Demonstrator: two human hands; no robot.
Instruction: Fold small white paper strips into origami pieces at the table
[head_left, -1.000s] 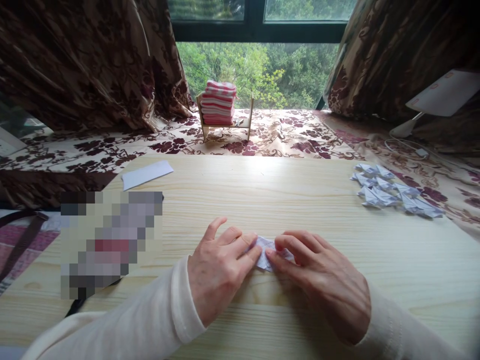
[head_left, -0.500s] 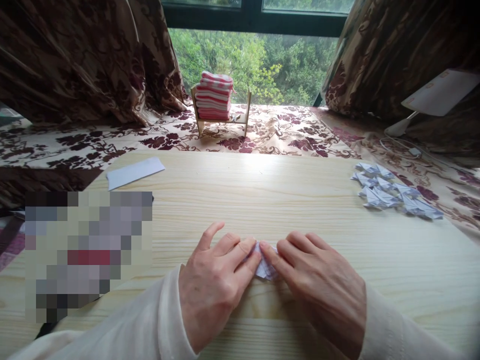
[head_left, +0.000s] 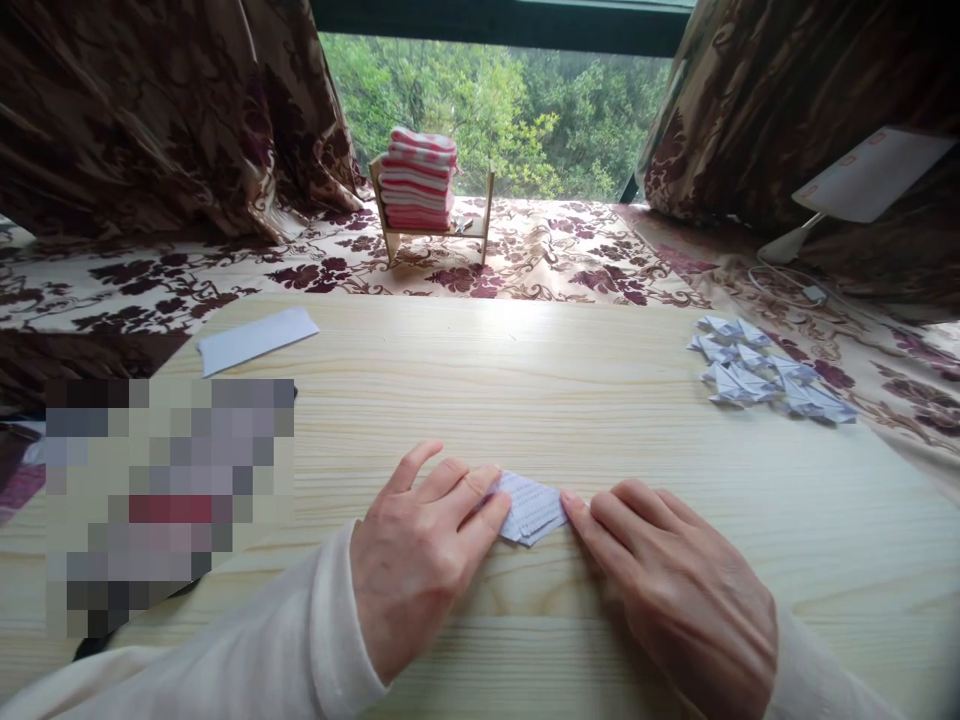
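A small folded piece of paper (head_left: 531, 508), pale with faint printed lines, lies on the wooden table in front of me. My left hand (head_left: 435, 545) pinches its left corner between thumb and index finger, with the little finger lifted. At the paper's right corner is the index fingertip of my right hand (head_left: 667, 570); the other fingers are curled in beside it and the thumb is hidden. Several folded paper pieces (head_left: 757, 370) with pointed ends sit in a cluster at the table's right back edge.
A flat strip of white paper (head_left: 259, 340) rests at the back left of the table (head_left: 480, 400). A blurred-out object (head_left: 172, 500) lies at the left. Behind the table, a small wooden stand holds folded pink-striped cloths (head_left: 418, 185). A white lamp (head_left: 862, 180) stands back right.
My right hand has moved right along the folded paper to its right corner, uncovering more of it. My left hand keeps its grip. The whole view has shifted slightly.
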